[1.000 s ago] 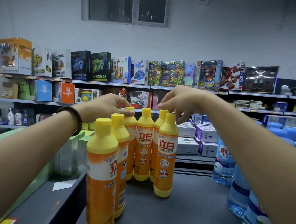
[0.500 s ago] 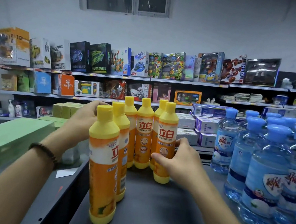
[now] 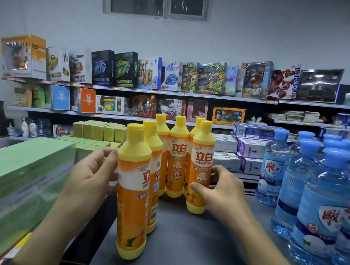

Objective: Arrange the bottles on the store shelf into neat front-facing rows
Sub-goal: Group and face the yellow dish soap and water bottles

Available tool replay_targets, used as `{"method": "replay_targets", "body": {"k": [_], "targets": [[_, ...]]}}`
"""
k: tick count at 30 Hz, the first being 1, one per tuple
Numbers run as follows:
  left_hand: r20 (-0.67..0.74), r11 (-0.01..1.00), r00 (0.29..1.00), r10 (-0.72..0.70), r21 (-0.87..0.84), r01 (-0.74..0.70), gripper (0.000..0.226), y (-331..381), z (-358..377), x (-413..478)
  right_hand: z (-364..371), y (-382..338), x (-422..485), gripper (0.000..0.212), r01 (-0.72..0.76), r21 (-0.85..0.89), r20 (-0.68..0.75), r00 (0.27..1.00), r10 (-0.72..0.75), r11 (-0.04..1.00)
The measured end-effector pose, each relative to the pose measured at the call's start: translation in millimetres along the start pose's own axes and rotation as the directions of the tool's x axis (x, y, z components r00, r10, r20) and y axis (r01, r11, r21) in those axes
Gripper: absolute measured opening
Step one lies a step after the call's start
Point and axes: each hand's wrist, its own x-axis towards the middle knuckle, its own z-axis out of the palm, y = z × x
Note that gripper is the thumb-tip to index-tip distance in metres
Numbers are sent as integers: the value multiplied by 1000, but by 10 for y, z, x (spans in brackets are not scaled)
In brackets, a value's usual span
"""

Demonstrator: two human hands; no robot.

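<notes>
Several orange dish-soap bottles with yellow caps stand on a dark shelf top (image 3: 185, 236). The nearest bottle (image 3: 134, 192) stands at the front left, its label turned to the right. Behind it is a second bottle (image 3: 153, 168), then a back group (image 3: 177, 156). The front right bottle (image 3: 201, 167) faces forward. My left hand (image 3: 95, 173) wraps the left side of the nearest bottle, fingers curled on it. My right hand (image 3: 219, 190) grips the lower part of the front right bottle, thumb on its front.
Several blue-capped water bottles (image 3: 317, 201) crowd the right side of the shelf top. Green boxes (image 3: 16, 177) lie stacked on the left, past the shelf's left edge. Toy boxes (image 3: 149, 74) fill the far wall shelves. Bare shelf lies in front of the soap bottles.
My hands came down from the bottle caps to the bottle bodies. The left hand moved forward to the nearest bottle. The right hand stays on the front right bottle.
</notes>
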Motion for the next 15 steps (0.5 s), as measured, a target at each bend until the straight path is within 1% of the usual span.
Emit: {"method": "replay_targets", "body": {"k": [3, 4, 5, 6, 7, 8, 9, 10, 11, 12, 13, 14, 15], "targets": [[-98, 991, 995, -34, -129, 22, 41, -8, 67, -173, -6, 25, -20, 73, -29, 18, 12, 999, 29, 999], [-111, 989, 993, -34, -150, 17, 51, -13, 76, -232, -18, 13, -43, 75, -32, 15, -3, 999, 33, 999], [-113, 990, 994, -8, -143, -8, 62, -39, 83, -296, -35, -12, -79, 74, -12, 5, -53, 998, 13, 1000], [-114, 991, 993, 15, -127, -30, 68, -79, 86, -374, -63, -46, -145, 68, 41, 6, -147, 988, -40, 999], [-112, 995, 993, 30, -96, -41, 67, -113, 90, -453, -92, -88, -235, 57, 127, 29, -269, 956, -115, 991], [-101, 997, 994, 40, -61, -47, 65, -147, 97, -527, -114, -144, -347, 47, 224, 79, -385, 906, -177, 971], [-85, 998, 995, 46, -27, -48, 67, -194, 116, -567, -120, -216, -461, 39, 299, 155, -442, 873, -205, 942], [-70, 999, 996, 50, 1, -50, 69, -231, 150, -611, -100, -289, -558, 33, 336, 246, -418, 883, -213, 909], [-56, 998, 997, 51, 35, -49, 71, -276, 183, -625, -36, -346, -614, 32, 329, 329, -323, 920, -222, 885], [-48, 997, 998, 48, 62, -45, 73, -313, 218, -638, 59, -399, -642, 35, 279, 393, -171, 958, -229, 876], [-53, 995, 997, 49, 85, -45, 73, -350, 246, -647, 174, -423, -641, 39, 206, 432, -5, 974, -226, 878], [-66, 994, 996, 52, 97, -45, 71, -375, 260, -654, 281, -434, -624, 44, 127, 456, 131, 969, -208, 881], [-81, 993, 995, 58, 103, -50, 68, -392, 267, -663, 365, -446, -601, 47, 56, 479, 220, 958, -182, 876]]}}
